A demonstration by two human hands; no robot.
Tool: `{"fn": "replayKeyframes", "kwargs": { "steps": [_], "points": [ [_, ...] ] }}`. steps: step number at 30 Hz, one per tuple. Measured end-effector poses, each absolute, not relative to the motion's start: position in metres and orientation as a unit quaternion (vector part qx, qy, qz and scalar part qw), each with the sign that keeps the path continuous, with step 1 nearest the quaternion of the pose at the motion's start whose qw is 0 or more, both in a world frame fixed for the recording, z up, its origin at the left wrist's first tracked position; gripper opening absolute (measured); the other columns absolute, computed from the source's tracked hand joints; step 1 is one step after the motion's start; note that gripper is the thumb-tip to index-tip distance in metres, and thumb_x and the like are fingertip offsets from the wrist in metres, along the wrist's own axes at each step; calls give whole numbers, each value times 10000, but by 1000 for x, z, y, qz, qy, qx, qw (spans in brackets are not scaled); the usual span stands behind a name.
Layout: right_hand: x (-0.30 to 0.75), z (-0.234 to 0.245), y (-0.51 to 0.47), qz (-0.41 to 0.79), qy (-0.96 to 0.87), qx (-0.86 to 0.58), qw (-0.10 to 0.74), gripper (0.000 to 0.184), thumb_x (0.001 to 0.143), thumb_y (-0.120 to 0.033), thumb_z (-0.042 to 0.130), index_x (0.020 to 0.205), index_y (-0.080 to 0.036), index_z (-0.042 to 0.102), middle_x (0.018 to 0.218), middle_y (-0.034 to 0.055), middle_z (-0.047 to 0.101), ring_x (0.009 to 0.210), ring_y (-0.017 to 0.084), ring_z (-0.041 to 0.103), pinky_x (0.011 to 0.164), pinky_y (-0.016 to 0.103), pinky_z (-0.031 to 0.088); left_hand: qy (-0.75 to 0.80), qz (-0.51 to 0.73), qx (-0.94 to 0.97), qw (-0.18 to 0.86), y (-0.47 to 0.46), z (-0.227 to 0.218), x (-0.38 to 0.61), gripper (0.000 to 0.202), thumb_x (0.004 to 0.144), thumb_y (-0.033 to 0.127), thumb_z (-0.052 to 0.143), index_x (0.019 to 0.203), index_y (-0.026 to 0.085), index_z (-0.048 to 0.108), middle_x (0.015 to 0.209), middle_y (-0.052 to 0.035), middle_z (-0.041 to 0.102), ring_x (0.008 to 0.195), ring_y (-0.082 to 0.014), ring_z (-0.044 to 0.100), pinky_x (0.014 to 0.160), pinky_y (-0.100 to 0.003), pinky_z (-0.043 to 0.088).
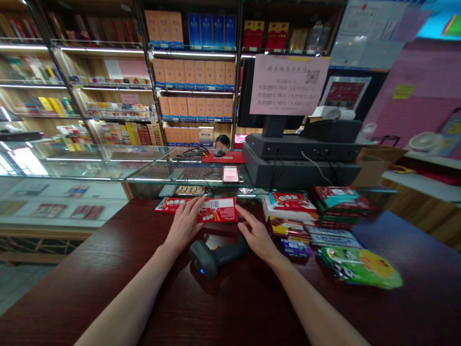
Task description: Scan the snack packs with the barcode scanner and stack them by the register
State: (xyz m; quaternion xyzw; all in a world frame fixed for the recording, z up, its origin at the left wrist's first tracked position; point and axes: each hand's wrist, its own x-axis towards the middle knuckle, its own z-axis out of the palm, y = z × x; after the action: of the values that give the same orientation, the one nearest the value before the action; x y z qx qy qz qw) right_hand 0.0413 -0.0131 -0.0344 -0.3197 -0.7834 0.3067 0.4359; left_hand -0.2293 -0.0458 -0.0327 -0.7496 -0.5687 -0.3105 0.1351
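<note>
My left hand [185,222] grips the left end of a red snack box [218,210], fingers over its upper side and thumb near its lower edge. A white barcode panel faces up on this box. Another red snack box [167,204] lies to the left, partly covered by the same hand. My right hand [256,234] has its fingers apart, the index fingertip at the box's right end. Below, a dark grey barcode scanner [216,257] lies on the brown table [173,307], a blue light on its head. Its handle end is partly hidden beside my right hand.
Stacked snack boxes [291,202], dark red packs [338,199], a purple pack [296,248] and a green bag [360,266] lie at the right. Behind stand a glass counter [180,173] and a cash register [298,163]. A person's head [222,142] shows beyond the counter.
</note>
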Motion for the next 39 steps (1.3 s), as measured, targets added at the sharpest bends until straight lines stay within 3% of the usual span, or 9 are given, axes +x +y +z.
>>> {"fn": "replayKeyframes", "kwargs": {
  "steps": [4, 9, 15, 21, 24, 28, 32, 39],
  "points": [
    [41, -40, -10, 311, -791, -317, 422, 552, 925, -225, 492, 1473, -290, 493, 1514, 42, 514, 1362, 233, 508, 1086, 435, 477, -578, -297, -742, 169, -48, -29, -231, 839, 771, 187, 697, 1524, 247, 331, 1422, -116, 544, 1316, -330, 459, 1191, -556, 263],
    [43, -40, -8, 314, -799, -322, 399, 577, 932, -230, 494, 1503, -299, 444, 1491, 49, 536, 1356, 237, 512, 1120, 473, 437, -573, -279, -749, 178, -51, -26, -234, 780, 805, 173, 650, 1508, 242, 316, 1447, -102, 534, 1343, -288, 479, 1240, -568, 147],
    [45, -30, -17, 283, -834, -299, 367, 542, 961, -273, 523, 1496, -299, 440, 1458, 65, 561, 1339, 232, 514, 1151, 474, 390, -586, -288, -730, 202, -52, -22, -242, 639, 815, 201, 649, 1411, 246, 424, 1423, -102, 567, 1313, -295, 510, 1234, -591, 146],
    [48, -14, -27, 265, -885, -276, 264, 484, 990, -357, 540, 1465, -287, 479, 1395, 73, 618, 1293, 244, 535, 1109, 468, 393, -597, -290, -720, 203, -51, -23, -254, 567, 794, 209, 652, 1335, 227, 482, 1417, -112, 573, 1301, -312, 509, 1224, -609, 160],
    [50, -9, -30, 273, -898, -270, 216, 546, 939, -440, 634, 1447, -283, 507, 1420, 71, 602, 1280, 258, 544, 1101, 451, 386, -602, -297, -712, 206, -51, -24, -260, 547, 797, 217, 647, 1320, 228, 487, 1423, -113, 568, 1298, -316, 512, 1221, -611, 162],
    [50, -4, -32, 274, -907, -270, 169, 788, 753, -526, 818, 1441, -287, 518, 1405, 67, 612, 1247, 278, 557, 1079, 434, 389, -606, -305, -705, 207, -50, -26, -267, 524, 806, 227, 646, 1305, 233, 484, 1415, -105, 576, 1286, -313, 521, 1220, -612, 150],
    [48, -3, -35, 246, -924, -260, 133, 894, 686, -443, 881, 1471, -288, 480, 1365, 57, 630, 1209, 275, 565, 1047, 420, 388, -606, -311, -702, 209, -49, -26, -271, 513, 811, 241, 644, 1297, 227, 481, 1412, -112, 579, 1277, -312, 528, 1218, -613, 150],
    [38, -9, -39, 207, -945, -227, 113, 835, 752, -355, 821, 1491, -255, 447, 1262, 67, 664, 1171, 261, 580, 1029, 397, 348, -611, -317, -694, 211, -49, -26, -273, 514, 811, 237, 637, 1298, 225, 473, 1389, -114, 594, 1275, -311, 529, 1220, -605, 153]
  ]
}}
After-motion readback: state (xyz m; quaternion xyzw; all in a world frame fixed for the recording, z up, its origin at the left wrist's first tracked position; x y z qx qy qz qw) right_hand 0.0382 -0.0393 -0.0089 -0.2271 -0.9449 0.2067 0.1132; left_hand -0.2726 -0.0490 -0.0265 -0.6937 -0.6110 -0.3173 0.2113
